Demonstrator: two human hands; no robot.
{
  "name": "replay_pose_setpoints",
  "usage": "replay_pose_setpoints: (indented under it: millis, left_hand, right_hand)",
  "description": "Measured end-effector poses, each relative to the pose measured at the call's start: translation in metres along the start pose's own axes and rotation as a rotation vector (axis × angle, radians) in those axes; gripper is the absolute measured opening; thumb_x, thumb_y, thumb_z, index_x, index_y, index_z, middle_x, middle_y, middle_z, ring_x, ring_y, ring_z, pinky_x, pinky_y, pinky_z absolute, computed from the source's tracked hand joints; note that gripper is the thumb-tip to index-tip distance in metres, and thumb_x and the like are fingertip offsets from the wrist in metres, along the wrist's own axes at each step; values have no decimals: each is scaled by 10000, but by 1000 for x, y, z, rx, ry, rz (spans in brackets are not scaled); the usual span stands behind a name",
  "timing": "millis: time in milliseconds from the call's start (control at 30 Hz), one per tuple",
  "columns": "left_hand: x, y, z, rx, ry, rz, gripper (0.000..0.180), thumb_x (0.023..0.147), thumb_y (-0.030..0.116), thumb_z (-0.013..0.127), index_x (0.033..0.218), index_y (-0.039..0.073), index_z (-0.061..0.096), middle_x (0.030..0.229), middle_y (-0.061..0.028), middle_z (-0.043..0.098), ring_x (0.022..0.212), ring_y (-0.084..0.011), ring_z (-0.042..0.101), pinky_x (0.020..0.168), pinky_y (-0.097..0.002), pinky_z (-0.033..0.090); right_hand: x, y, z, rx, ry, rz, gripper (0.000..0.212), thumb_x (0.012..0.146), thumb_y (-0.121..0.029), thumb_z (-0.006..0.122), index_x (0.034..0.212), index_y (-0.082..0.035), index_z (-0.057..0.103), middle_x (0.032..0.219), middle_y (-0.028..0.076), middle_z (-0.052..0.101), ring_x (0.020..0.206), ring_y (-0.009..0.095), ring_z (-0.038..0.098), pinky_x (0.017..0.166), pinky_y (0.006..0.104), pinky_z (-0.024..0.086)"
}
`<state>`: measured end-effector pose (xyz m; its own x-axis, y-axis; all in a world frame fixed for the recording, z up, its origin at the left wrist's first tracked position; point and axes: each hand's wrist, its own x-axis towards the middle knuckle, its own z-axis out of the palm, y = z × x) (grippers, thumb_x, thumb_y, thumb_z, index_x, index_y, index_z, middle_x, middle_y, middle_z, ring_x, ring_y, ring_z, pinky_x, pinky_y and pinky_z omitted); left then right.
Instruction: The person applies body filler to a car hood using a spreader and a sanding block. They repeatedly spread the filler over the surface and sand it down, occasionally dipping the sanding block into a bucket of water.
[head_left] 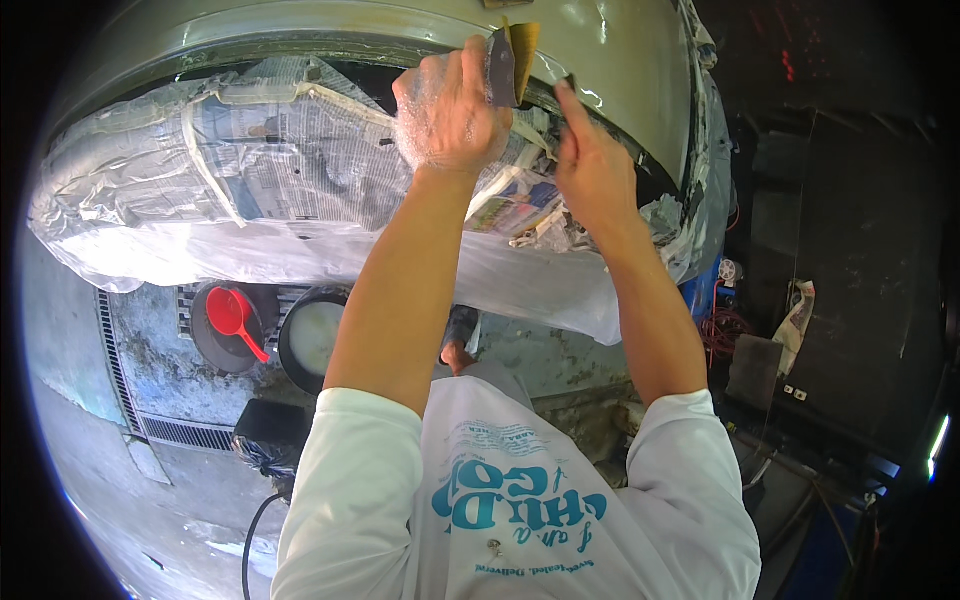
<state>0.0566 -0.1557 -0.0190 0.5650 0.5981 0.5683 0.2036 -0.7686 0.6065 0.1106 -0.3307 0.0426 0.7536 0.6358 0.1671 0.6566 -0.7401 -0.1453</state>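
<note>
My left hand (452,112), wet with suds, is closed around a curled sheet of sandpaper (503,72). The sheet's grit side is dark grey and its backing yellow-brown. It stands up past my fingers at the edge of a glossy beige car panel (620,45). To its right, my right hand (597,168) has the index finger stretched to the panel's dark rim and the other fingers curled in. A small dark bit shows at that blurred fingertip; I cannot make out what it is. Below both hands lies newspaper masking (300,165), taped over the car.
White plastic sheeting (270,262) hangs under the newspaper. On the floor at left are a red dipper (229,312) in a dark basin (215,350) and a second basin of cloudy water (315,338). A black bag-covered object (268,435) stands nearby. Coiled red hose (725,333) lies right.
</note>
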Motion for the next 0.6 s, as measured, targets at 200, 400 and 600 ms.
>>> replay_pose_setpoints:
  millis: [200, 400, 600]
  left_hand:
    - [1, -4, -8, 54, -27, 15, 587, 898, 244, 776, 1430, 113, 568, 1092, -13, 714, 1094, -261, 615, 948, -481, 381]
    - [7, 1, -15, 72, -152, -22, 580, 900, 254, 770, 1428, 122, 566, 1100, -14, 721, 1109, -263, 624, 977, -496, 373]
    - [0, 1, -7, 2, -54, -7, 590, 891, 246, 760, 1430, 112, 560, 1101, -22, 721, 1114, -269, 624, 987, -501, 368]
  right_hand:
    - [4, 0, -7, -241, -67, 51, 687, 988, -141, 654, 1616, -341, 459, 944, 235, 722, 822, 474, 744, 736, 595, 606]
    - [-12, 14, -10, -188, -19, 49, 709, 1008, -157, 640, 1649, -352, 408, 941, 229, 715, 789, 469, 738, 719, 591, 603]
    - [4, -2, 0, -259, -47, -44, 672, 1008, -179, 643, 1612, -404, 457, 938, 220, 695, 787, 458, 740, 702, 570, 608]
